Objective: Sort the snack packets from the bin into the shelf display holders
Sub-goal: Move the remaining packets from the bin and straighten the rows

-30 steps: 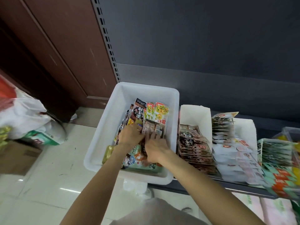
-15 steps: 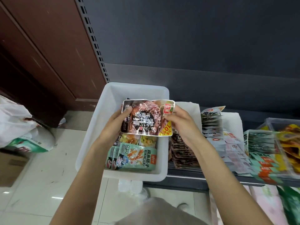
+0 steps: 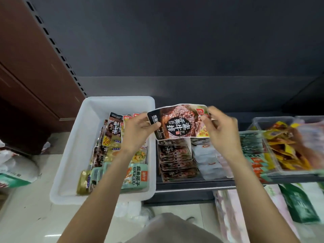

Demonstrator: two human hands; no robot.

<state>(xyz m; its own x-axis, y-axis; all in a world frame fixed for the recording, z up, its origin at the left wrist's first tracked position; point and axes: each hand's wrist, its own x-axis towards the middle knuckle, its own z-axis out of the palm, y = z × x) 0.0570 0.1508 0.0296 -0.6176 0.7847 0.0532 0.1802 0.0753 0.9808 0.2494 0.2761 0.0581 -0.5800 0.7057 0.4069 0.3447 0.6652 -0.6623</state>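
Left hand (image 3: 138,132) and right hand (image 3: 222,130) pinch opposite ends of a dark glossy beef-print snack packet (image 3: 177,121), held above the matching packets in the white cardboard holder (image 3: 175,160), white plastic bin (image 3: 73,155) left of the grip.

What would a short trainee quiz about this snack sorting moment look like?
1. True or false: both hands hold the dark packet.
2. Which holder sits below it? A) the dark stack B) the white stack
3. Fill in: the white bin still holds a pale green ____.

Key:
1. True: left hand and right hand pinch its ends.
2. A
3. packet
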